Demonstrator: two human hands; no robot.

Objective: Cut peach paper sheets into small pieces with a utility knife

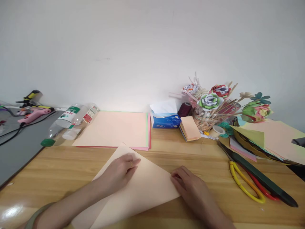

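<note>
paper (pixel 143 187) lies folded into a triangle at the near edge of the desk (pixel 59 168). left hand (pixel 120 173) is spread flat on top pinning it, right hand (pixel 188 187) has fingers curled, pressing the right corner. for a clean fold i'd keep the left flat and run the right along the edge. scissors (pixel 247 183) sit off to the right, paper stack (pixel 114 128) behind.

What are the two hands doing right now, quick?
Left hand: open, lying flat on the folded peach paper.
Right hand: open, fingers pressing the paper's right corner; grasping nothing.
</note>
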